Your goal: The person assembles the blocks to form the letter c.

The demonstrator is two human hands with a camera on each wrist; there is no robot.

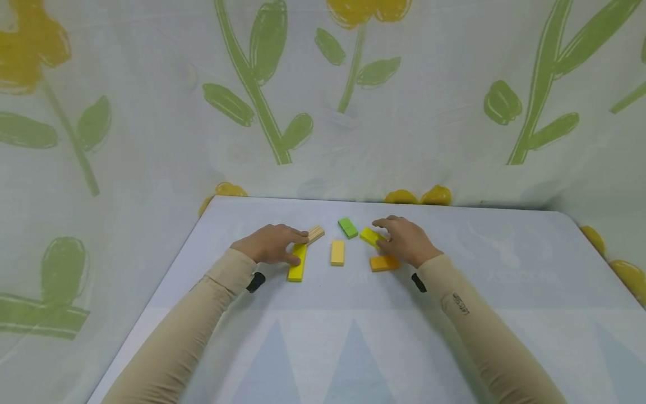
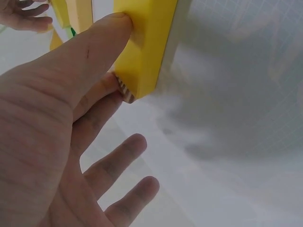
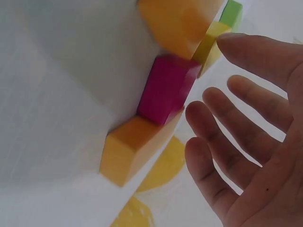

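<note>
My left hand [image 1: 272, 244] has its thumb on a long yellow block [image 1: 296, 270], and its index and middle fingers reach the block's far end. The other two fingers stand out free. A striped wooden block [image 1: 316, 233] lies at those fingertips. My right hand [image 1: 406, 238] hovers with loosely bent, spread fingers and nothing between them. Its thumb tip overlaps a second yellow block [image 1: 370, 237]; an orange block [image 1: 383, 263] lies just below the hand. In the right wrist view, a magenta block [image 3: 169, 90] and another orange block [image 3: 135, 146] stand beside the fingers; the hand hides them in the head view.
Between the hands lies a pale yellow block [image 1: 337, 252], with a green block [image 1: 347, 227] behind it. The white table [image 1: 323, 336] ends at a back edge against a flower-patterned cloth [image 1: 404, 129].
</note>
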